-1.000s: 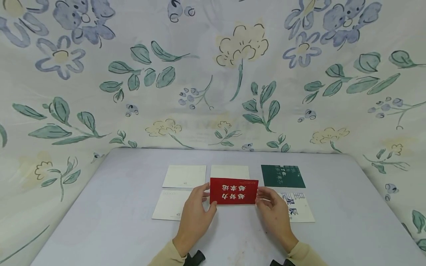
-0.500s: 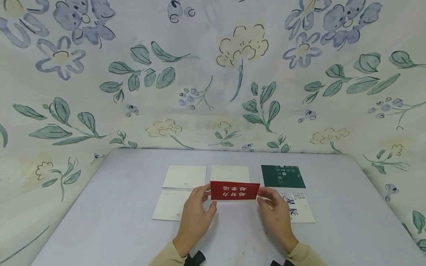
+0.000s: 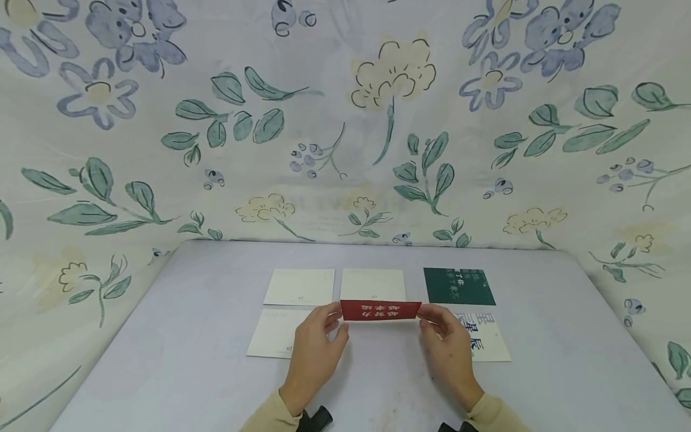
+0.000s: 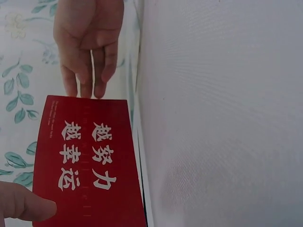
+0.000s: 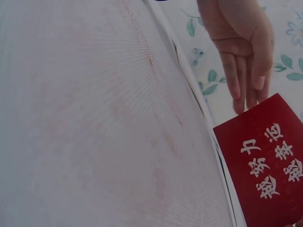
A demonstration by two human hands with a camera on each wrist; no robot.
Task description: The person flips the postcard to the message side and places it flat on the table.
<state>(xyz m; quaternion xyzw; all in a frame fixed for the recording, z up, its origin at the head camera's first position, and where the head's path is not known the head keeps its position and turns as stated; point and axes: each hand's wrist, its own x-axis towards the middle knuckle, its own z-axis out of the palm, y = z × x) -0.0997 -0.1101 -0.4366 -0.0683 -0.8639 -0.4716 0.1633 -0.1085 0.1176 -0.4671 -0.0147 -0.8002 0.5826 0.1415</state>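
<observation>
A red postcard [image 3: 380, 310] with white Chinese lettering is held up between my two hands, tilted so that only a narrow strip of its face shows in the head view. My left hand [image 3: 317, 348] touches its left short edge with extended fingertips; the thumb is apart from the card there and overlaps its face in the left wrist view. At the opposite short edge, my right hand [image 3: 447, 348] presses with straight fingertips [image 4: 98, 94], its thumb clear of the card. Lettering on the postcard [image 5: 265, 165] is readable in both wrist views.
Two cream cards [image 3: 299, 287] [image 3: 272, 333] lie at left on the white table [image 3: 178, 360]. Another cream card [image 3: 372, 283] lies behind the red one. At right are a dark green card [image 3: 459, 286] and a white card with blue lettering [image 3: 493, 345]. Floral cloth [image 3: 324, 198] hangs behind.
The red postcard has tilted between the fingertips, its visible face narrowing to a strip. The left thumb has come away from its near corner; both hands stay in nearly the same place.
</observation>
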